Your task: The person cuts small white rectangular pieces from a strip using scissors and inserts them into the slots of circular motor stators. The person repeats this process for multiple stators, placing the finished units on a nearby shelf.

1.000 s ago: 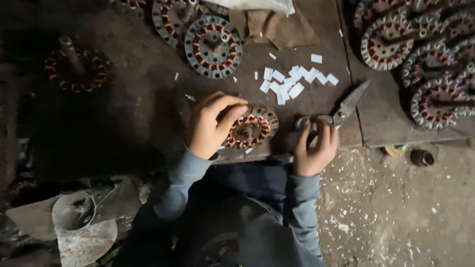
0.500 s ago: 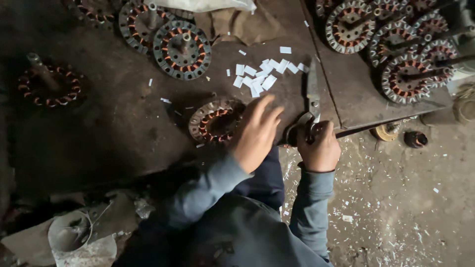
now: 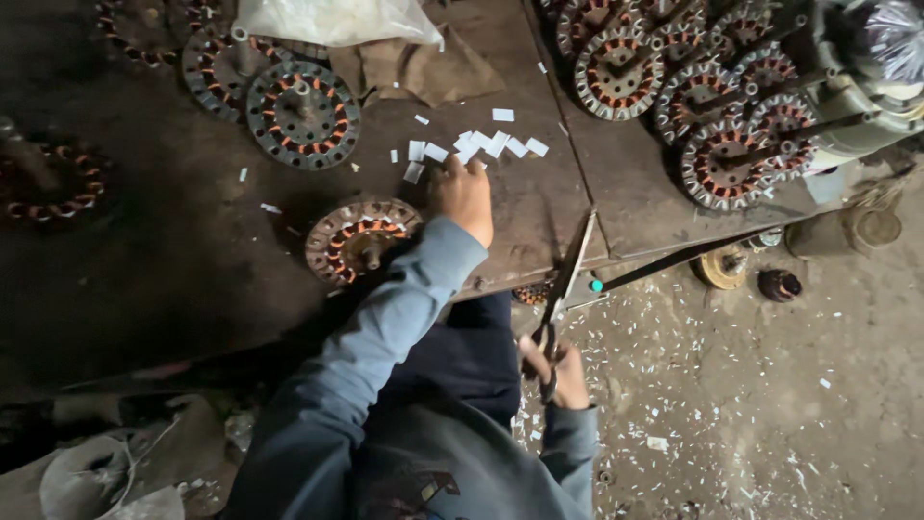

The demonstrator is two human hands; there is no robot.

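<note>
The left hand (image 3: 465, 195) is reaching far across the dark workbench (image 3: 192, 270), its fingers spreading over the scatter of small white paper slips (image 3: 481, 146); whether it is already pinching one, I cannot tell. The right hand (image 3: 558, 371) is hanging near the body, below the bench edge, clenching the handles of a pair of scissors (image 3: 563, 289) whose blades are pointing up toward the table. A copper-wound stator (image 3: 358, 236) is lying just left of the reaching arm. The sleeve is passing close to it and could be snagging a winding, and the light slips could be getting brushed off onto the littered floor (image 3: 751, 404).
</note>
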